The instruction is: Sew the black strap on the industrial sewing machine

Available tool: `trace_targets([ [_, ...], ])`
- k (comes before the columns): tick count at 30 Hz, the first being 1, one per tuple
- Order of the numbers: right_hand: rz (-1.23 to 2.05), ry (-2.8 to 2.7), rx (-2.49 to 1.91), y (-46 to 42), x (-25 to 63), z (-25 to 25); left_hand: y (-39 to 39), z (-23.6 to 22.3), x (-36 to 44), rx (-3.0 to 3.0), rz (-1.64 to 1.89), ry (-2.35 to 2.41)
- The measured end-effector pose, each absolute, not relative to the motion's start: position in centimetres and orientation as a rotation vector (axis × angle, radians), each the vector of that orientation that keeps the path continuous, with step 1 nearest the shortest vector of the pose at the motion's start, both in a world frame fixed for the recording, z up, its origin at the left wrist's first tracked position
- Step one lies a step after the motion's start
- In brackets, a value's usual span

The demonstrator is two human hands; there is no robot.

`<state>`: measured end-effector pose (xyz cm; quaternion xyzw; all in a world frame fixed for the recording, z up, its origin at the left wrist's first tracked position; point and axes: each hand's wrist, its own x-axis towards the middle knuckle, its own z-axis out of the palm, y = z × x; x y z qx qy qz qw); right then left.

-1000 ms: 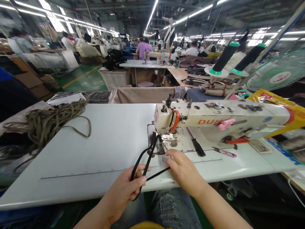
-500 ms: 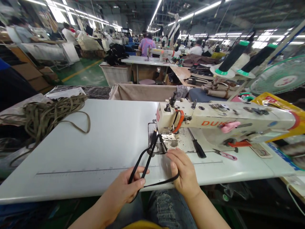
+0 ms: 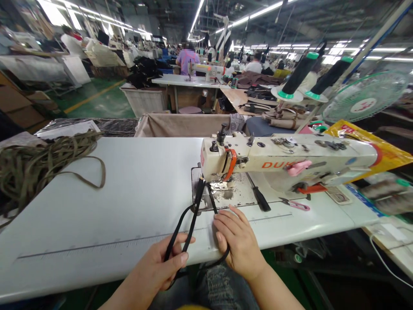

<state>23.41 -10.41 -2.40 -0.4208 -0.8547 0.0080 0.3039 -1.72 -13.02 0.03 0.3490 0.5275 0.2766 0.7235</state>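
Observation:
A narrow black strap (image 3: 192, 224) runs from under the presser foot of the white sewing machine (image 3: 245, 157) toward me. My left hand (image 3: 161, 262) is closed on two lengths of it, which pass between the fingers near the table's front edge. To the right, my right hand (image 3: 237, 241) is closed round another part of the strap, its fingertips close to the machine's metal bed plate. Between my hands the strap sags in a loop below the table edge. Part of it is hidden behind my right palm.
A black-handled screwdriver (image 3: 260, 199) and pink-handled thread snips (image 3: 295, 204) lie right of the needle area. On the left, olive webbing (image 3: 48, 163) is heaped on the white table (image 3: 129, 193). Behind the machine stand thread cones (image 3: 298, 75) and a fan (image 3: 364, 103). Co-workers sit farther back.
The whole view has shifted a little, so the table and machine sit farther left. My right hand is nearer the strap's end at the machine, and the strap between my hands hangs slacker.

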Motion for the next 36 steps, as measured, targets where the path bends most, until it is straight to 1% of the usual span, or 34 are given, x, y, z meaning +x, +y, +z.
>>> trace_targets([
  [11, 0.058, -2.248, -1.187, -9.8, 22.5, -2.5, -13.7, -0.8, -3.2, 0.746, 0.623, 1.289],
  [19, 0.044, -2.24, -1.199, -9.8, 22.5, -2.6, -13.6, -1.2, -5.4, 0.781, 0.559, 1.416],
  [24, 0.018, -2.239, -1.196, -10.0, 22.4, -2.8, -13.6, -1.1, -6.5, 0.864, 0.635, 1.509],
  [27, -0.001, -2.231, -1.188, -10.0, 22.4, -2.8, -13.1, -0.8, -7.4, 0.952, 0.61, 1.562],
  [32, -0.048, -2.229, -1.162, -10.1, 22.5, -3.0, -11.1, 0.0, -11.2, 1.242, 0.46, 1.606],
  [36, -0.066, -2.225, -1.15, -10.1, 22.5, -3.1, -9.4, 0.0, -15.2, 1.473, 0.379, 1.814],
])
